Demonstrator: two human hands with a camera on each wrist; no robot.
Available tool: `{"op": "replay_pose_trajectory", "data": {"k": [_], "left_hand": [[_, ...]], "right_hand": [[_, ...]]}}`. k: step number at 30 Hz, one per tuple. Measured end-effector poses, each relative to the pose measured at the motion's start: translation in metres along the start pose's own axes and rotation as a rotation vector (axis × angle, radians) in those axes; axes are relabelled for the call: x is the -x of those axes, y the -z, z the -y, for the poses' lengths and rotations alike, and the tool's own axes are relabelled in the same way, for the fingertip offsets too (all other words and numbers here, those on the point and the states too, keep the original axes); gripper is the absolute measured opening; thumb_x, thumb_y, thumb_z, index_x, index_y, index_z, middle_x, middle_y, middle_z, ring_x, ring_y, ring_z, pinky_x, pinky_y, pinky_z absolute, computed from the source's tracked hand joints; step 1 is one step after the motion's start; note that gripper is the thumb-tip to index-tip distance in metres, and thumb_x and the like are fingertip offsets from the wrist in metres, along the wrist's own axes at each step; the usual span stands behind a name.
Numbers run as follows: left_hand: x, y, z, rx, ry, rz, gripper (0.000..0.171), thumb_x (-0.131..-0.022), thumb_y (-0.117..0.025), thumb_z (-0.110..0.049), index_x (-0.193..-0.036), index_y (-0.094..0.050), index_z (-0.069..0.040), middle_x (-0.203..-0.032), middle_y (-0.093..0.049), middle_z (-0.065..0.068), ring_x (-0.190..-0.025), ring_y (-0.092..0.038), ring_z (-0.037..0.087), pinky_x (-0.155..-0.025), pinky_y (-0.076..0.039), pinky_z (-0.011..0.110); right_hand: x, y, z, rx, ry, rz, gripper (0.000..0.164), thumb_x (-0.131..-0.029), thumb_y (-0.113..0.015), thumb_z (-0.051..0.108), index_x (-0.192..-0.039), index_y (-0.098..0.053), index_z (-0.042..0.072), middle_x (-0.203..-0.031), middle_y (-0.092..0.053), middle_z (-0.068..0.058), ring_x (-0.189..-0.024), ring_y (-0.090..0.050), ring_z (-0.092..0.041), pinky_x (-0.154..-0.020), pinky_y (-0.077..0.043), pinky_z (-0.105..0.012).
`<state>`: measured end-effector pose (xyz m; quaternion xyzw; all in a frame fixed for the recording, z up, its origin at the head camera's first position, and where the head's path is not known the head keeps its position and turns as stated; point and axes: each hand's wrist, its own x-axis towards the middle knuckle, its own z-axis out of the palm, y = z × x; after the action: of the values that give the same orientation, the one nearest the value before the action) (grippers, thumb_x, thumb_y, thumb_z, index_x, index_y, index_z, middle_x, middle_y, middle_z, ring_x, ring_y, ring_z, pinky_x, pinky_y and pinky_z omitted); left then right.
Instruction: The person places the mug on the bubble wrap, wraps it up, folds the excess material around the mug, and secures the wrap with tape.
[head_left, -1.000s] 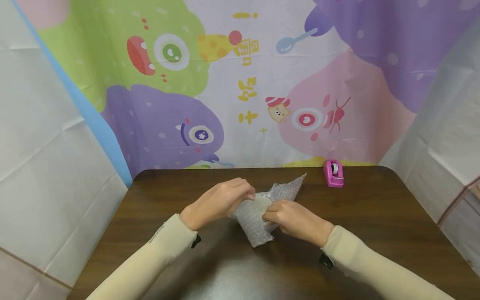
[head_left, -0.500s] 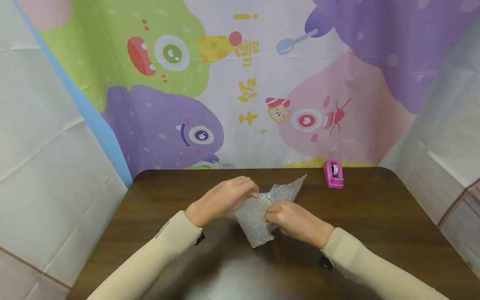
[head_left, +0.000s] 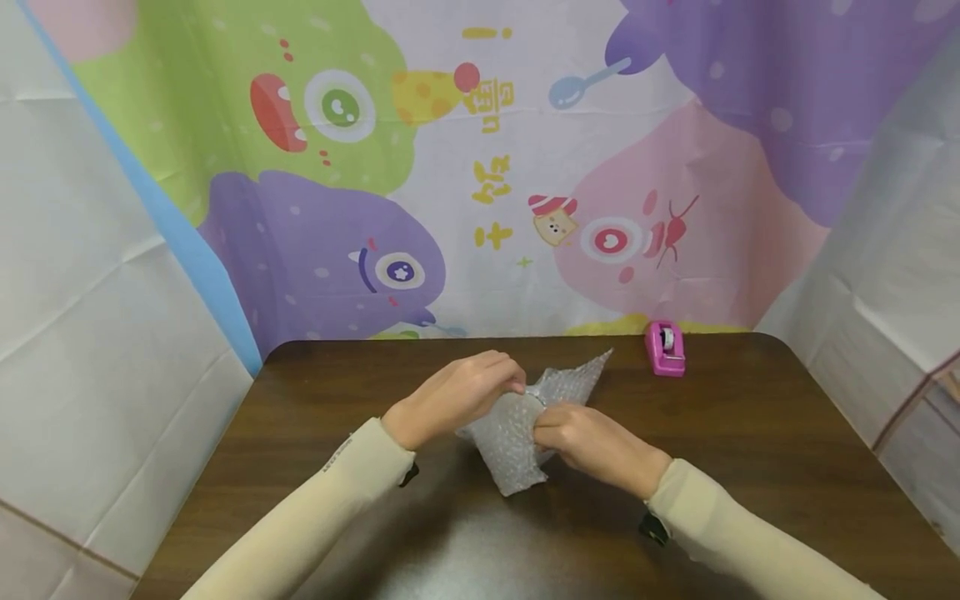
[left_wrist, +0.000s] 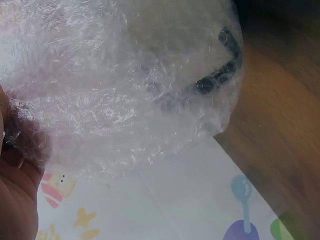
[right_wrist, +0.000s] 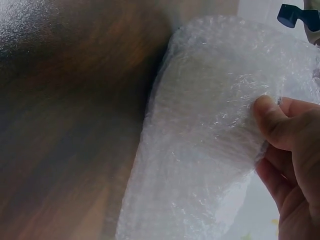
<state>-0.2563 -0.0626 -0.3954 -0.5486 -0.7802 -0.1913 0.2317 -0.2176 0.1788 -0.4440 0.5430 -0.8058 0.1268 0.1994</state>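
A sheet of clear bubble wrap (head_left: 510, 458) lies folded around a round, pale thing (head_left: 522, 408) with a thin rim, whose kind I cannot tell. My left hand (head_left: 468, 392) pinches the wrap at the far left of the round thing's top; in the left wrist view its fingers (left_wrist: 15, 150) show only at the left edge. From the right, my right hand (head_left: 596, 443) pinches a fold between thumb and fingers, plainest in the right wrist view, where the thumb (right_wrist: 270, 120) presses on the film. One loose corner of the wrap points to the back right.
A pink tape dispenser (head_left: 666, 350) with a roll stands at the back right of the dark wooden table (head_left: 337, 517). Behind the table hangs a cartoon-printed cloth (head_left: 495, 292). White sheets line both sides.
My left hand has moved a little to the right, drawing bubble wrap across the round thing, which now shows less. The right hand has barely shifted. The tape dispenser stays put.
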Motion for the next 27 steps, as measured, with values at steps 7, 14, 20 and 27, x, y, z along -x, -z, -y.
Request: {"op": "replay_pose_trajectory", "data": {"k": [7,14,20,27], "left_hand": [[-0.003,-0.008,-0.002,-0.010,0.026,0.001,0.005,-0.102,-0.064,-0.015,-0.101,-0.066,-0.010,-0.094,-0.066,-0.002,-0.090,-0.065,0.009,-0.082,-0.054,0.017],[-0.006,-0.015,-0.002,-0.054,0.037,0.008,0.007,-0.102,-0.065,-0.019,-0.100,-0.068,-0.013,-0.093,-0.066,-0.004,-0.089,-0.064,0.009,-0.082,-0.054,0.018],[-0.009,-0.017,-0.003,-0.076,0.019,0.019,0.007,-0.100,-0.068,-0.018,-0.100,-0.071,-0.012,-0.094,-0.067,-0.003,-0.090,-0.064,0.010,-0.082,-0.055,0.019],[-0.010,-0.020,-0.003,-0.092,0.024,0.019,0.006,-0.098,-0.071,-0.018,-0.098,-0.072,-0.012,-0.093,-0.067,-0.003,-0.088,-0.065,0.010,-0.081,-0.055,0.019]], "right_hand": [[0.007,-0.004,-0.001,0.000,0.016,-0.048,0.034,-0.069,-0.072,-0.019,-0.084,-0.067,0.012,-0.085,-0.062,0.005,-0.083,-0.060,-0.008,-0.078,-0.053,-0.018],[0.018,-0.014,0.000,0.046,-0.023,-0.187,0.022,-0.083,-0.083,0.004,-0.101,-0.071,0.006,-0.108,-0.067,-0.004,-0.105,-0.064,-0.018,-0.094,-0.055,-0.024],[0.021,-0.018,0.000,0.004,-0.060,-0.227,0.025,-0.086,-0.080,0.010,-0.106,-0.065,0.005,-0.103,-0.063,-0.001,-0.094,-0.061,-0.013,-0.081,-0.054,-0.020],[0.022,-0.021,-0.001,-0.013,-0.091,-0.240,0.042,-0.084,-0.082,0.013,-0.114,-0.055,0.002,-0.108,-0.062,-0.005,-0.099,-0.062,-0.014,-0.086,-0.054,-0.024]]}}
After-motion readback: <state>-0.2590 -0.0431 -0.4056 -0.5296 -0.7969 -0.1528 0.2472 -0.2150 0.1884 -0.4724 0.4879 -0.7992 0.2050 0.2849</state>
